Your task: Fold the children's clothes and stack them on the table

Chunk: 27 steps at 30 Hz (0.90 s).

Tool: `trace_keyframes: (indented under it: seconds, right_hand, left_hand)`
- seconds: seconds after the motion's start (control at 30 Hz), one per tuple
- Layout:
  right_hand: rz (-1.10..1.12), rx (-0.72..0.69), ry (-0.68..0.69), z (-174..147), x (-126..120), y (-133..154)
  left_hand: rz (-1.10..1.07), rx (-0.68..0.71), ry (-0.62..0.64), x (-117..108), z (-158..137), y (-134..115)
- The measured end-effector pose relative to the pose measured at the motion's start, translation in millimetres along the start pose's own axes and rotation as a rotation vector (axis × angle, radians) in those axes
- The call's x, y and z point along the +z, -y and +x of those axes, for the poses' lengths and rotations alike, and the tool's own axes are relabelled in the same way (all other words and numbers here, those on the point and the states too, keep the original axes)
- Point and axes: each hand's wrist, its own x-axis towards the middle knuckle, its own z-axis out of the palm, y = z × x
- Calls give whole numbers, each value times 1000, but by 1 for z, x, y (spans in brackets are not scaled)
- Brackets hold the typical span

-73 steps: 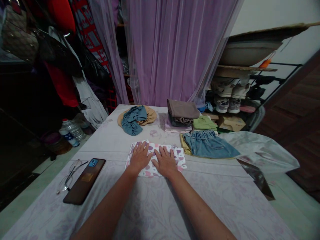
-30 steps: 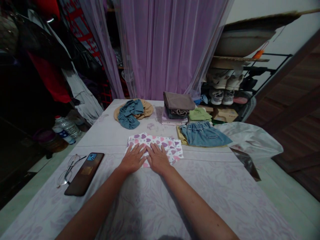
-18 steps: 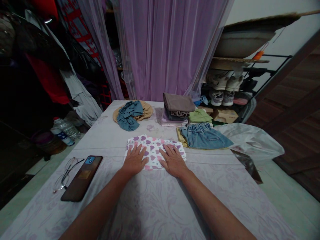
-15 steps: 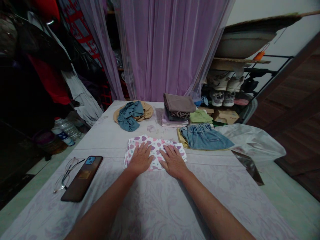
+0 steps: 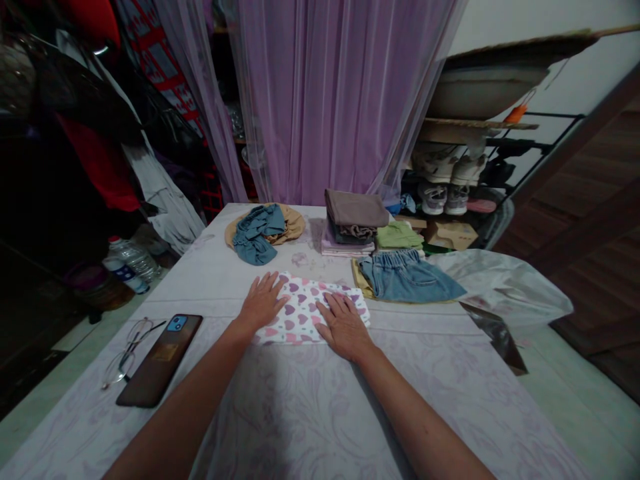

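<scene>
A folded white cloth with purple and pink hearts (image 5: pixel 299 313) lies flat on the covered table (image 5: pixel 310 407) in front of me. My left hand (image 5: pixel 263 301) rests over its left edge, fingers stretched out. Spread on the right half of the cloth is my right hand (image 5: pixel 344 327), palm down. Neither hand grips anything. Just beyond, to the right, lie denim shorts (image 5: pixel 407 277) on a yellow garment. Behind them stand a stack of folded clothes with a brown piece on top (image 5: pixel 356 208) and a green folded garment (image 5: pixel 399 235).
A crumpled blue-green garment (image 5: pixel 257 233) lies on a tan hat-like item (image 5: pixel 293 223) at the back left. Glasses (image 5: pixel 127 353) and a phone (image 5: pixel 160 360) lie at the left. A clear plastic bag (image 5: pixel 505 287) hangs past the right edge. A purple curtain (image 5: pixel 325 100) closes the back.
My left hand has slid left across the heart-patterned cloth to its left edge, uncovering more of the print. My right hand has barely moved.
</scene>
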Motion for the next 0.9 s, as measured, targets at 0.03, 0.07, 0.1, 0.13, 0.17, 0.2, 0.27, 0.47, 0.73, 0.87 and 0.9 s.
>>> trace_keyframes:
  seconds: [0.03, 0.07, 0.1, 0.13, 0.17, 0.2, 0.27, 0.47, 0.73, 0.87, 0.9]
  right_hand:
    - [5, 2, -5, 0, 0, 0]
    - [10, 3, -9, -1, 1, 0]
    - [14, 4, -14, -1, 1, 0]
    - [20, 4, -20, -1, 1, 1]
    - [28, 3, -29, -1, 0, 3]
    - [38, 2, -39, 0, -1, 6]
    - [66, 4, -63, 3, -5, 14]
    - [156, -19, 15, 14, -10, 48]
    - [306, 11, 91, 1, 1, 56]
    - [668, 128, -28, 10, -2, 50]
    - [793, 193, -69, 14, -3, 47]
  left_hand:
    - [-4, -30, -37, -4, -5, 1]
    - [-13, -84, -78, -8, -12, 3]
    - [-25, -158, -110, -14, -18, 4]
    - [-40, -243, -121, -20, -25, 6]
    - [-65, -333, -101, -26, -32, 8]
    - [-99, -418, -51, -33, -38, 10]
    - [-177, -544, 89, -45, -46, 14]
    - [-237, -593, 311, -50, -41, 20]
    - [-520, -547, 119, -42, -37, 14]
    - [-900, -496, -66, -50, -25, -9]
    - [-948, -479, -69, -53, -19, -17]
